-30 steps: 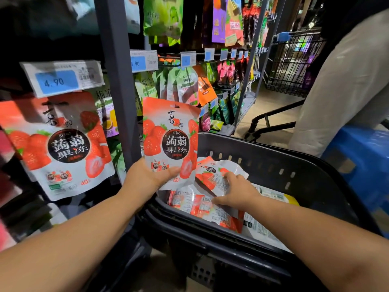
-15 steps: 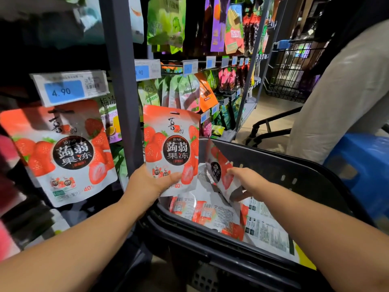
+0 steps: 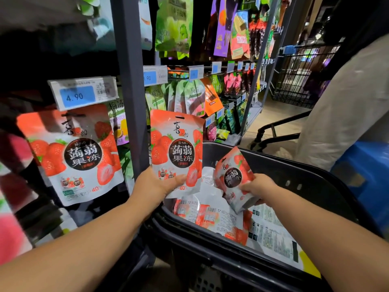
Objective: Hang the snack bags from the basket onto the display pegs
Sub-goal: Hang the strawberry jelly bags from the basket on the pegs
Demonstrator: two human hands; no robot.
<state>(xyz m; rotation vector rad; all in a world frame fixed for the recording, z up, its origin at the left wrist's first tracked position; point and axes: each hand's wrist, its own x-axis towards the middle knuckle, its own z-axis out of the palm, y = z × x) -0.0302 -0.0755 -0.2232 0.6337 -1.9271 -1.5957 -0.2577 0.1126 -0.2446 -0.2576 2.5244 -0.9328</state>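
Snack bags: glossy red-and-white strawberry pouches, flat, each with a black round label. They sit in three places: one on the rack, a heap in the basket, one in each hand.

Shop aisle, dim, with pale floor [image 3: 280,114] far right. The display rack has a grey metal upright [image 3: 130,81] and rows of hung pouches in green, purple and orange running back along the aisle.

The basket [image 3: 294,178] is black plastic with a slotted wall. It stands just right of the upright, and the loose pouches [image 3: 210,213] lie in it mostly back side up.

A person in pale trousers [image 3: 341,114] stands at right, close behind the basket. Beyond them is a wire shopping cart [image 3: 299,76]. A blue plastic object [image 3: 366,171] is at the right edge, its shape unclear.

The hung pouch [image 3: 71,157] is left of the upright, under a blue 4.90 price tag [image 3: 84,93].

The left hand [image 3: 155,186] grips the bottom of an upright pouch [image 3: 176,148], thumb across the front, with the pouch partly covering the upright. The right hand [image 3: 259,188] pinches a tilted pouch [image 3: 233,175] by its lower corner above the heap.
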